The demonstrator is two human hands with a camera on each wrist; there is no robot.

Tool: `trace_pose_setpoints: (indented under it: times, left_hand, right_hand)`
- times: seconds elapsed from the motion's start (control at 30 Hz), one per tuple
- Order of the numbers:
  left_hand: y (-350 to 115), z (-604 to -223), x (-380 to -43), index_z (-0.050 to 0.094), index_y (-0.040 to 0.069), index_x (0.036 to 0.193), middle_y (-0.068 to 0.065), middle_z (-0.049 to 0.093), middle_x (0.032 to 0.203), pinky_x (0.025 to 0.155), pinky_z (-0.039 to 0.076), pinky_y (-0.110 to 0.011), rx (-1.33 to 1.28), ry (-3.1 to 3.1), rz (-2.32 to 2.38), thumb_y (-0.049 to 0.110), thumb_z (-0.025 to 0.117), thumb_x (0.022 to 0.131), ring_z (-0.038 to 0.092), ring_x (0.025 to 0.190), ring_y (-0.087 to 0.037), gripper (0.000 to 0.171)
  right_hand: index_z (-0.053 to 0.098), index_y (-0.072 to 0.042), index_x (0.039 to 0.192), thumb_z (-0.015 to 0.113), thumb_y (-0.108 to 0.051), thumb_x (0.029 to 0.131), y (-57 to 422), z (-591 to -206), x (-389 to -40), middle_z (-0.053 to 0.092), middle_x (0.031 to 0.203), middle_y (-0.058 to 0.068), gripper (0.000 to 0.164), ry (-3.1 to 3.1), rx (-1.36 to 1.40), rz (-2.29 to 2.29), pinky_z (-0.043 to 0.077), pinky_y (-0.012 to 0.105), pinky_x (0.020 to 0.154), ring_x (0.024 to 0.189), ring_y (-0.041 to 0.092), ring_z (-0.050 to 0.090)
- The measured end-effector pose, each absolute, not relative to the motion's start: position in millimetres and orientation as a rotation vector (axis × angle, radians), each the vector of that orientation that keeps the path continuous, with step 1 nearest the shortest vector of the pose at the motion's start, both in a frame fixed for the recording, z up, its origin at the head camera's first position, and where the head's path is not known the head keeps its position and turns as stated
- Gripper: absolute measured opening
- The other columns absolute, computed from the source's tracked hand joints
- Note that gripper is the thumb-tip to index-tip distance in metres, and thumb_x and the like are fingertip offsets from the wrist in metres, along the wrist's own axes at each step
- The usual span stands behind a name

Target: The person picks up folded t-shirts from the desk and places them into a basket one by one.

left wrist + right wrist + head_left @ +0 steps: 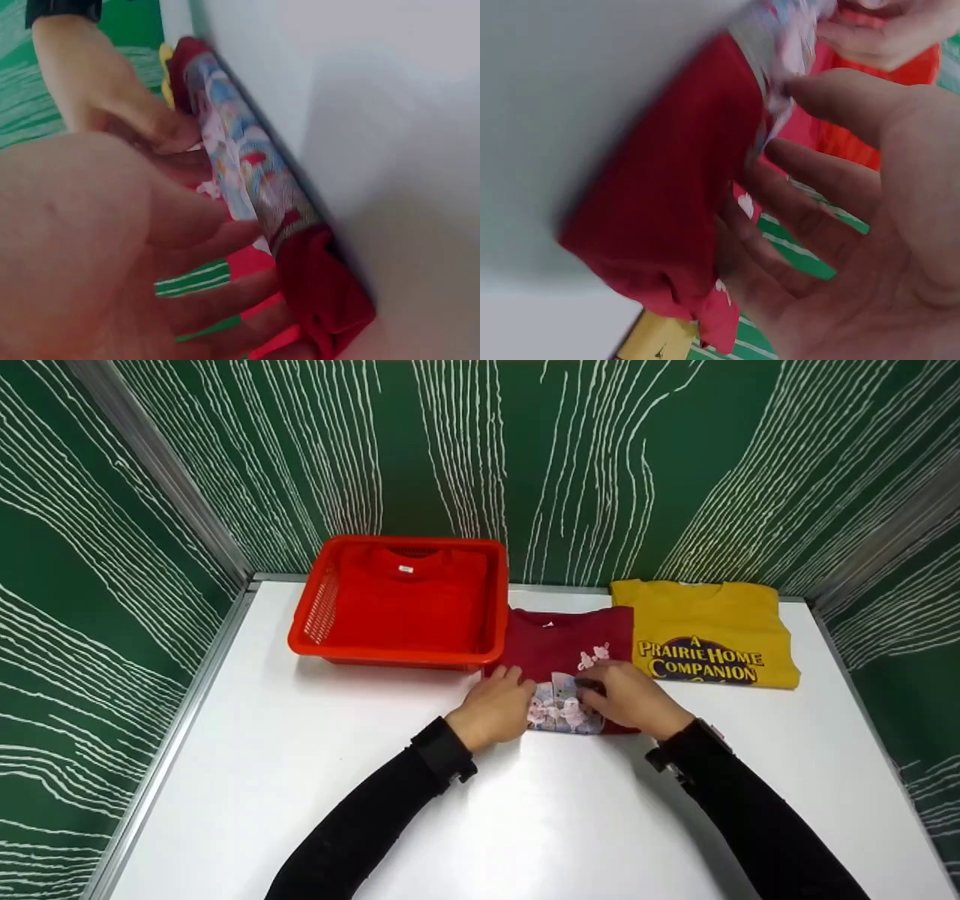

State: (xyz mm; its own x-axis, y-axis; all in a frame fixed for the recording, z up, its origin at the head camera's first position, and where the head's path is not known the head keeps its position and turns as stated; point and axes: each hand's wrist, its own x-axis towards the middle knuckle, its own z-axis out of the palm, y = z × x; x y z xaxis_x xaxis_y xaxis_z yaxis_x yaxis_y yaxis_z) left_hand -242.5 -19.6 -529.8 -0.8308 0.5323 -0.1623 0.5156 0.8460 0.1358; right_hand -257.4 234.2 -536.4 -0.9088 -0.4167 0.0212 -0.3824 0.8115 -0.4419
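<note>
A folded maroon T-shirt with a print of pale cartoon figures lies on the white table. My left hand rests at its left front part, fingers spread over the cloth with the thumb apart from them in the left wrist view. On the right side of the print is my right hand. Its fingers extend loosely against the cloth, and the thumb stands apart from the forefinger. Along the shirt's near edge the fabric makes a thick folded roll.
Left of the maroon shirt stands a red plastic basket holding a folded red T-shirt. To the right lies a folded yellow T-shirt with dark lettering. Green walls with white lines enclose the table at the back and sides.
</note>
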Motion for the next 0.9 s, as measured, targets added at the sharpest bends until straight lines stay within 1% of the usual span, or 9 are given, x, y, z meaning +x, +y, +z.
trace_pose_setpoints:
  times: [0.1, 0.2, 0.27, 0.4, 0.53, 0.63, 0.77, 0.83, 0.9]
  left_hand:
    - [-15.4, -531.4, -252.5, 0.061, 0.014, 0.149, -0.012, 0.058, 0.145, 0.101, 0.06, -0.049, 0.749, 2.853, 0.194, 0.02, 0.064, 0.103, 0.055, 0.135, -0.03, 0.046]
    - [-11.4, -536.1, -260.9, 0.055, 0.013, 0.156, -0.014, 0.052, 0.151, 0.094, 0.064, -0.051, 0.693, 2.873, 0.188, 0.02, 0.065, 0.102, 0.055, 0.138, -0.031, 0.055]
    - [-9.4, -538.7, -265.1, 0.053, 0.012, 0.158, -0.014, 0.05, 0.153, 0.089, 0.065, -0.049, 0.668, 2.878, 0.161, 0.019, 0.065, 0.102, 0.055, 0.138, -0.031, 0.058]
    - [-6.5, -538.1, -268.9, 0.055, 0.012, 0.157, -0.012, 0.049, 0.154, 0.086, 0.065, -0.049, 0.647, 2.868, 0.129, 0.019, 0.065, 0.103, 0.053, 0.139, -0.03, 0.055]
    - [-5.0, -537.7, -264.5, 0.056, 0.013, 0.155, -0.011, 0.05, 0.156, 0.096, 0.065, -0.053, 0.695, 2.863, 0.055, 0.022, 0.068, 0.1, 0.052, 0.143, -0.033, 0.056]
    - [-6.1, -540.1, -256.6, 0.059, 0.012, 0.15, -0.012, 0.054, 0.151, 0.098, 0.064, -0.048, 0.785, 2.878, -0.018, 0.023, 0.067, 0.1, 0.055, 0.138, -0.035, 0.052]
    - [-11.7, -543.1, -244.7, 0.063, 0.013, 0.145, -0.012, 0.058, 0.143, 0.095, 0.063, -0.043, 0.88, 2.901, -0.074, 0.024, 0.063, 0.103, 0.058, 0.129, -0.036, 0.044]
    - [-15.6, -543.9, -240.0, 0.064, 0.014, 0.145, -0.011, 0.059, 0.143, 0.096, 0.063, -0.043, 0.898, 2.907, -0.073, 0.025, 0.062, 0.104, 0.059, 0.128, -0.036, 0.042]
    - [-19.4, -544.8, -236.3, 0.065, 0.016, 0.144, -0.011, 0.06, 0.142, 0.097, 0.063, -0.042, 0.914, 2.908, -0.075, 0.025, 0.062, 0.104, 0.059, 0.127, -0.036, 0.041]
  right_hand:
    - [0.078, 0.001, 0.127, 0.072, -0.011, 0.104, 239.0, -537.0, -270.6, 0.076, 0.121, 0.022, 0.026, 2.993, -0.619, -0.68, 0.059, 0.06, 0.108, 0.117, 0.044, 0.07]
    - [0.078, 0.002, 0.126, 0.073, -0.009, 0.103, 242.6, -540.4, -281.2, 0.07, 0.116, 0.022, 0.025, 3.037, -0.592, -0.586, 0.06, 0.058, 0.103, 0.108, 0.043, 0.066]
    - [0.078, 0.001, 0.126, 0.076, -0.009, 0.102, 243.5, -542.1, -285.1, 0.068, 0.117, 0.021, 0.026, 3.028, -0.585, -0.512, 0.06, 0.058, 0.102, 0.108, 0.043, 0.064]
    - [0.079, -0.002, 0.124, 0.078, -0.011, 0.101, 242.3, -542.7, -285.7, 0.066, 0.116, 0.019, 0.025, 2.999, -0.604, -0.422, 0.06, 0.058, 0.099, 0.109, 0.043, 0.061]
    - [0.08, -0.003, 0.124, 0.08, -0.012, 0.099, 241.5, -542.5, -278.2, 0.066, 0.116, 0.019, 0.027, 3.004, -0.622, -0.401, 0.06, 0.058, 0.098, 0.109, 0.043, 0.061]
    - [0.079, -0.003, 0.126, 0.08, -0.013, 0.099, 242.1, -542.4, -269.2, 0.068, 0.121, 0.022, 0.03, 2.996, -0.637, -0.394, 0.06, 0.061, 0.101, 0.111, 0.045, 0.063]
    - [0.078, -0.001, 0.131, 0.08, -0.015, 0.099, 243.9, -542.7, -257.2, 0.069, 0.129, 0.027, 0.035, 2.983, -0.638, -0.41, 0.057, 0.063, 0.107, 0.117, 0.048, 0.064]
    - [0.078, -0.001, 0.131, 0.081, -0.016, 0.099, 245.0, -542.8, -252.0, 0.069, 0.13, 0.027, 0.036, 2.988, -0.648, -0.42, 0.056, 0.063, 0.108, 0.118, 0.048, 0.064]
    - [0.079, 0.0, 0.13, 0.082, -0.015, 0.098, 246.0, -543.3, -247.2, 0.069, 0.125, 0.026, 0.036, 2.996, -0.682, -0.421, 0.057, 0.061, 0.104, 0.113, 0.046, 0.064]
